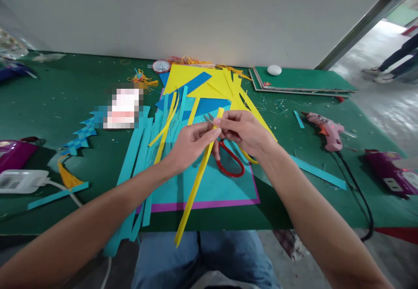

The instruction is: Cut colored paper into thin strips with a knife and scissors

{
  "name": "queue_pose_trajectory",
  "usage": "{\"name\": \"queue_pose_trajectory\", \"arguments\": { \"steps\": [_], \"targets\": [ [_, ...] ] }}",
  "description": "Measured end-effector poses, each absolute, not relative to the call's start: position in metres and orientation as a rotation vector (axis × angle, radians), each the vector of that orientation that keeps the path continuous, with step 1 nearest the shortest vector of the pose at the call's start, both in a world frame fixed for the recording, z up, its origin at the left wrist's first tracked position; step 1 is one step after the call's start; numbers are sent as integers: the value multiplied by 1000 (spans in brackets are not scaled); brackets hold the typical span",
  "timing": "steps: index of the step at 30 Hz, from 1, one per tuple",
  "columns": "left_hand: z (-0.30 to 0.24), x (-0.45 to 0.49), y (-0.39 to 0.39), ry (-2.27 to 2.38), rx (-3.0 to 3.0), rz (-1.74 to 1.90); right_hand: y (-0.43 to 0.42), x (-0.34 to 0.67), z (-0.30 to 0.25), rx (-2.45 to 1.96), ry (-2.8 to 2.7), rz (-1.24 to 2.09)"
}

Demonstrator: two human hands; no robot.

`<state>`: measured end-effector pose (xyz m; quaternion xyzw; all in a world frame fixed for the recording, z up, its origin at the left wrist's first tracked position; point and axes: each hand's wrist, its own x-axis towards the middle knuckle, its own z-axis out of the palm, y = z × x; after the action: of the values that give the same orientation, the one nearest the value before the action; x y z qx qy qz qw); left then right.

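Note:
A long yellow paper strip point(197, 184) slants from between my hands down past the table's front edge. My left hand point(192, 145) is closed, thumb and fingers pinching the strip near its upper end. Close against it, my right hand point(244, 128) also pinches the strip there and keeps a pair of scissors point(237, 172) in its fingers. The red scissor handles hang below the right palm, and the blade tips poke out between the hands. Beneath both hands lie light blue paper sheets point(209, 189) on a purple-edged sheet point(209, 205).
Light blue strips point(130, 162) lie at the left beside a woven blue paper piece point(80, 139). Yellow sheets point(183, 78) are behind. On the right rest a pink glue gun point(326, 130), its black cord and a purple box point(390, 176). A person's legs point(398, 58) show far right.

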<state>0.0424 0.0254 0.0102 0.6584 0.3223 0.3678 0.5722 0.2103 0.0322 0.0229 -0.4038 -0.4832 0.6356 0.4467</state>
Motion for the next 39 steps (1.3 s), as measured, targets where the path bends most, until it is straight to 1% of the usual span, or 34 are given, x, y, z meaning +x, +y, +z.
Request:
{"name": "queue_pose_trajectory", "arguments": {
  "steps": [6, 11, 19, 23, 32, 39],
  "targets": [
    [13, 44, 25, 748, 1526, 753, 32, 210, 23, -1046, -1215, 1530],
    [10, 44, 26, 693, 1436, 738, 31, 214, 24, -1045, -1245, 1539],
    [4, 44, 26, 710, 1435, 747, 31, 215, 25, -1018, -1292, 1525],
    [5, 44, 25, 718, 1489, 736, 31, 217, 29, -1074, -1315, 1543],
    [4, 42, 25, 721, 1601, 719, 32, 219, 31, -1082, -1324, 1403],
    [6, 43, 24, 717, 1581, 703, 31, 215, 32, -1099, -1333, 1380]
  ]
}}
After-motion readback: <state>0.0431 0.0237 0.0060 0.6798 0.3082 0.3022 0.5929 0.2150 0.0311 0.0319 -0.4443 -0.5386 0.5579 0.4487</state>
